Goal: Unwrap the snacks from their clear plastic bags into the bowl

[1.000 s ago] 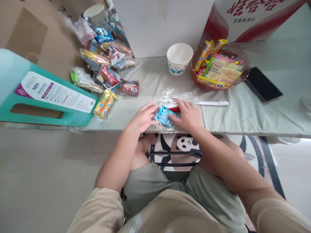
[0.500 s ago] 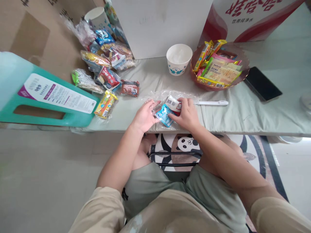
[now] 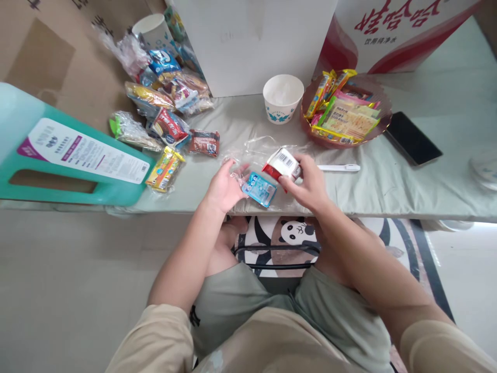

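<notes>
My right hand (image 3: 308,185) holds a red and white snack packet (image 3: 280,163) with a barcode, lifted and tilted above the table. My left hand (image 3: 223,187) pinches the left edge of a clear plastic bag (image 3: 256,150) that lies crumpled on the grey-green tablecloth (image 3: 388,181). A small blue packet (image 3: 259,189) lies inside or on the bag between my hands, near the table's front edge.
A white pen (image 3: 338,168) lies right of my right hand. Behind stand a paper cup (image 3: 283,98), a brown bowl (image 3: 382,124) of snack bars and a black phone (image 3: 412,138). Several snack packets (image 3: 166,111) pile at the left, beside a teal stool (image 3: 58,155).
My right hand has picked the red and white packet up off the bag and tilted it. The blue packet now lies free. My left hand opened slightly on the bag's edge.
</notes>
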Available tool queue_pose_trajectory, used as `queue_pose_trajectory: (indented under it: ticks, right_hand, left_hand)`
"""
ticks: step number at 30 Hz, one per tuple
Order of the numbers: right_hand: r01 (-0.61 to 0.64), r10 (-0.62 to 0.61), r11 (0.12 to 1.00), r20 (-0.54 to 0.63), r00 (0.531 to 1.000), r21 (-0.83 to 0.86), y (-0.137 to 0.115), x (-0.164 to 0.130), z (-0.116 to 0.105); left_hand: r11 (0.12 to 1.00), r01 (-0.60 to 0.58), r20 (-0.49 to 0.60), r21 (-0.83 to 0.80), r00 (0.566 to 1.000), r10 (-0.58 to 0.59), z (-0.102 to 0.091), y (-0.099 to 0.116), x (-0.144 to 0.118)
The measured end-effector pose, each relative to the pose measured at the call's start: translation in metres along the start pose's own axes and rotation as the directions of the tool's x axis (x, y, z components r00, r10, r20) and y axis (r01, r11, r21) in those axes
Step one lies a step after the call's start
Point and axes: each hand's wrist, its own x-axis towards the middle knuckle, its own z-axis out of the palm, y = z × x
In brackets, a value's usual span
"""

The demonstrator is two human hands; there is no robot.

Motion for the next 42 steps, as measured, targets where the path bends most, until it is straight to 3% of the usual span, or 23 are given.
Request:
queue_pose_trajectory:
  ticks: [4, 9, 12, 17, 24, 28, 30, 32, 33, 34, 36, 38, 40, 42]
  right_hand:
    - [-0.029, -0.031, 0.975, 0.267, 0.963, 0.219, -0.007, -0.007, 0.005]
    - [-0.113, -0.019, 0.934, 0.361, 0.932, 0.34, -0.01, -0.007, 0.009]
    - [-0.093, -0.007, 0.947, 0.309, 0.951, 0.308, -0.01, -0.006, 0.007]
    - [-0.068, 0.048, 0.979, 0.108, 0.993, 0.192, -0.006, -0.004, 0.008]
    - [-0.038, 0.059, 0.938, -0.051, 0.997, 0.344, 0.008, -0.011, 0.003]
    - [-0.013, 0.106, 0.919, -0.216, 0.97, 0.394, 0.017, -0.011, -0.032]
    - [-0.003, 0.098, 0.969, -0.375, 0.922, 0.247, 0.022, 0.005, -0.065]
    - [-0.07, 0.075, 0.997, -0.499, 0.864, 0.028, 0.028, 0.033, -0.104]
    - [-0.11, 0.046, 0.99, -0.549, 0.835, -0.084, 0.031, 0.05, -0.123]
    - [-0.135, 0.013, 0.974, -0.548, 0.836, -0.183, 0.033, 0.068, -0.14]
    - [-0.142, -0.045, 0.93, -0.49, 0.871, -0.338, 0.038, 0.105, -0.165]
    - [-0.12, -0.067, 0.884, -0.377, 0.924, -0.452, 0.041, 0.136, -0.177]
    - [-0.128, 0.024, 0.843, -0.201, 0.979, -0.522, 0.043, 0.16, -0.178]
    - [-0.155, 0.168, 0.822, -0.028, 0.985, -0.548, 0.046, 0.176, -0.176]
  left_hand:
    - [0.995, -0.09, 0.068, 0.048, 0.994, 0.086, 0.005, 0.003, -0.008]
    - [0.982, -0.174, 0.136, 0.079, 0.977, 0.163, 0.011, 0.006, -0.017]
    - [0.988, -0.153, 0.157, 0.0, 0.976, 0.151, 0.012, 0.007, -0.018]
    - [0.963, -0.112, 0.155, -0.247, 0.976, 0.153, 0.009, 0.003, -0.007]
    - [0.951, -0.13, 0.047, -0.281, 0.988, 0.149, 0.013, 0.0, 0.024]
    - [0.964, -0.084, 0.033, -0.252, 0.995, 0.095, 0.023, 0.0, 0.034]
    - [0.969, -0.059, 0.042, -0.239, 0.997, 0.071, 0.025, 0.0, 0.036]
    - [0.972, -0.057, 0.063, -0.226, 0.995, 0.073, 0.025, 0.001, 0.037]
    - [0.974, -0.057, 0.073, -0.217, 0.995, 0.075, 0.024, 0.001, 0.037]
    - [0.977, -0.056, 0.081, -0.206, 0.994, 0.074, 0.024, 0.001, 0.037]
    - [0.981, -0.05, 0.086, -0.188, 0.994, 0.068, 0.024, 0.002, 0.037]
    - [0.983, -0.043, 0.081, -0.18, 0.995, 0.059, 0.024, 0.004, 0.036]
    - [0.98, -0.034, 0.064, -0.194, 0.997, 0.047, 0.025, 0.007, 0.036]
    - [0.975, -0.02, 0.037, -0.219, 0.999, 0.029, 0.026, 0.009, 0.035]
